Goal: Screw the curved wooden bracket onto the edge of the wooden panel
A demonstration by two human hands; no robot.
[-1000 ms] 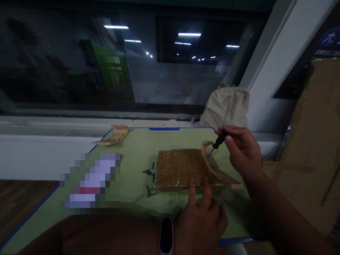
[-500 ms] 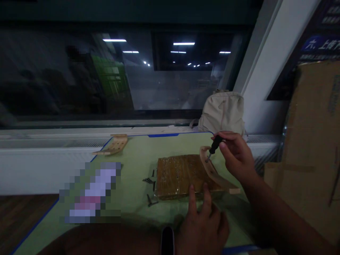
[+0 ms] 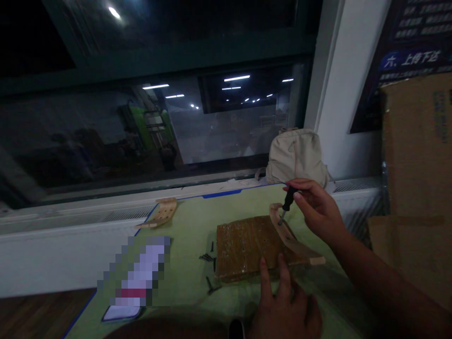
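Note:
My right hand (image 3: 318, 207) is closed around the black handle of a screwdriver (image 3: 289, 199). Its shaft points down, with the tip at a curved wooden piece (image 3: 294, 246) lying across the right part of a flat block wrapped in brown tape (image 3: 243, 245). My left hand (image 3: 284, 301) holds nothing; its fingers are apart, and two fingertips rest on the block's near edge. A dark band shows at the left wrist. Several dark screws (image 3: 207, 257) lie on the table just left of the block.
A second curved wooden piece with holes (image 3: 164, 213) sits at the green table's (image 3: 190, 221) far left edge. A phone-like thing (image 3: 122, 313), mostly blurred out, lies at the left. Behind are a beige backpack (image 3: 296, 155) and a window; cardboard (image 3: 416, 179) stands at the right.
The view has tilted and shifted, so the table things appear lower and slightly to the right. The screwdriver stays at the curved wooden piece, and the left fingers remain on the block.

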